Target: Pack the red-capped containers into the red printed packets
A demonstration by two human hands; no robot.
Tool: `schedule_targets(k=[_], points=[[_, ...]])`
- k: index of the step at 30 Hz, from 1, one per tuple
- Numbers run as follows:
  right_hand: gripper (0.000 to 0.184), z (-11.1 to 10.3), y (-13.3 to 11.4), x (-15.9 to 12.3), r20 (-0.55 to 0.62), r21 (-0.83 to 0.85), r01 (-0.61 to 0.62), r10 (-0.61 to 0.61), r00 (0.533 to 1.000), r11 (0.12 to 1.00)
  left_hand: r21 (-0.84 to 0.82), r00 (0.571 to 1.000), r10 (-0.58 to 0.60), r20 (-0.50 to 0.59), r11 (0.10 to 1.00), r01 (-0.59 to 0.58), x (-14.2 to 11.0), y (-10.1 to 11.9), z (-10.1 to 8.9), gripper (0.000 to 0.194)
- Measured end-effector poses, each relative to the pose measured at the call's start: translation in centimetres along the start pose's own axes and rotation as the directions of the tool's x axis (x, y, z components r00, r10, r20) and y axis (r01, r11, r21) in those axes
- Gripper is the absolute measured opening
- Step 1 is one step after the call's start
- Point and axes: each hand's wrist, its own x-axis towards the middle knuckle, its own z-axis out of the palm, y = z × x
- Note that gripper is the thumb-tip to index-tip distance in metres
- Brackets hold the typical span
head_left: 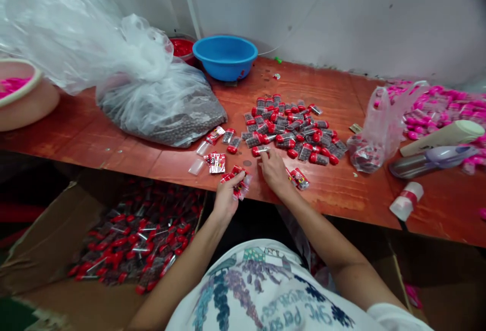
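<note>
My left hand is closed around a bunch of small red printed packets at the table's front edge. To its right, my right hand pinches a clear tube with a red cap, at the near side of a pile of red-capped tubes filled with dark beads. Another red packet lies left of my left hand, beside a clear empty sleeve. More red packets rest by my right forearm, which partly hides them.
A clear bag of dark beads slumps at the left, before a blue basin. A cardboard box of red-capped tubes stands below the table edge. On the right are a plastic bag, a tape roll and pink-capped items.
</note>
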Motion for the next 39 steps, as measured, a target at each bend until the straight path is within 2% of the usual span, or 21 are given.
schedule_targets(k=[2,5,7,8,9,11,12,14,20,22,25,28,32,36,39], points=[[0.028,0.1,0.2,-0.2,-0.025,0.086,-0.074,0.077,0.997,0.994,-0.032,0.999,-0.030,-0.026,0.999,0.029,0.0,0.1,0.0,0.010],[0.030,-0.2,0.3,-0.9,-0.013,0.188,-0.075,0.078,0.997,0.979,-0.091,0.993,-0.108,-0.054,0.991,0.103,0.0,0.5,0.2,0.009],[0.037,-0.8,-0.2,-2.0,-0.034,0.406,-0.090,0.113,0.993,0.910,-0.121,0.987,-0.144,-0.070,0.983,0.135,-0.1,0.6,0.4,0.011],[0.040,-1.2,-0.6,-2.8,-0.032,0.563,-0.107,0.151,0.988,0.819,-0.127,0.985,-0.154,-0.073,0.981,0.144,-0.1,0.7,0.5,0.011],[0.042,-1.7,-1.1,-3.7,-0.012,0.713,-0.123,0.188,0.982,0.690,-0.130,0.985,-0.157,-0.071,0.981,0.147,-0.1,0.7,0.6,0.011],[0.043,-2.7,-2.2,-5.5,0.055,0.890,-0.149,0.224,0.973,0.430,-0.135,0.986,-0.153,-0.062,0.980,0.144,-0.1,0.6,0.7,0.011],[0.043,-3.1,-2.7,-6.2,0.081,0.925,-0.158,0.226,0.971,0.347,-0.137,0.987,-0.152,-0.055,0.980,0.143,-0.1,0.5,0.8,0.011],[0.043,-3.7,-3.4,-7.2,0.094,0.948,-0.160,0.238,0.967,0.275,-0.139,0.988,-0.149,-0.035,0.980,0.143,-0.1,0.1,1.1,0.011],[0.040,-3.1,-3.6,-7.4,0.053,0.947,-0.145,0.305,0.951,0.288,-0.091,0.993,-0.114,0.015,0.989,0.115,-0.8,-0.9,1.9,0.008],[0.040,-2.8,-3.6,-7.4,0.090,0.961,-0.171,0.337,0.937,0.219,-0.083,0.996,-0.083,0.019,0.993,0.084,-0.9,-1.0,1.9,0.009],[0.034,-2.9,-3.7,-7.6,0.203,0.970,-0.236,0.332,0.921,0.059,-0.058,1.000,-0.003,0.022,0.998,0.004,-1.1,-1.0,1.7,0.012],[0.032,-3.2,-3.7,-7.8,0.269,0.959,-0.283,0.316,0.910,-0.004,-0.006,0.993,0.076,0.095,0.997,-0.076,-1.5,-1.0,1.5,0.018],[0.034,-3.4,-3.5,-7.9,0.223,0.966,-0.255,0.377,0.899,0.035,0.118,0.968,0.119,0.222,0.982,-0.148,-2.0,-1.1,1.3,0.022],[0.024,-3.3,-3.3,-8.1,0.079,0.973,-0.164,0.439,0.895,0.161,0.242,0.950,0.127,0.286,0.950,-0.199,-2.3,-1.0,1.2,0.021],[0.022,-3.3,-2.9,-8.3,0.075,0.971,-0.158,0.396,0.915,0.182,0.262,0.938,0.149,0.312,0.936,-0.236,-2.3,-0.9,1.2,0.020]])
